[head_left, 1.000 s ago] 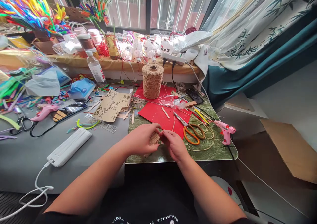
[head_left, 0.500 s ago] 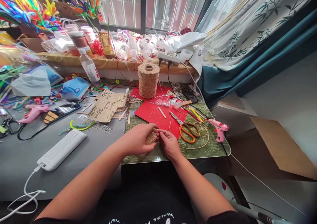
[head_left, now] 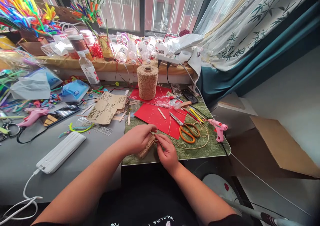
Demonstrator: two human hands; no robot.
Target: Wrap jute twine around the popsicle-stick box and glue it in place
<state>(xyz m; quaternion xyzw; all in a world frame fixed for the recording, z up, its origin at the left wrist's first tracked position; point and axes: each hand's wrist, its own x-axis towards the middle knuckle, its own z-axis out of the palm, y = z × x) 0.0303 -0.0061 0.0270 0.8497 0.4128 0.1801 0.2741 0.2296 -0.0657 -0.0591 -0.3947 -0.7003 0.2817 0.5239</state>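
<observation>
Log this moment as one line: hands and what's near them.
left hand: holds brown ridged piece | right hand: at piece's far end, contact unclear | nearby: orange-handled scissors, upright twine spool

Noted one twine-wrapped piece (head_left: 147, 146): tan-brown, slim, box-like, longer than wide. Shows ridged, close-set cord along the visible side, with wraps appearing tight. Held in the left hand (head_left: 140, 137), partly hidden beneath palm and fingers. Lies slantwise, near end pointing toward the wearer and leftward, far end met by pinched fingertips of the right hand (head_left: 168, 152). Sits over the green surface (head_left: 215, 148), close to its front edge; cannot tell whether touching.
</observation>
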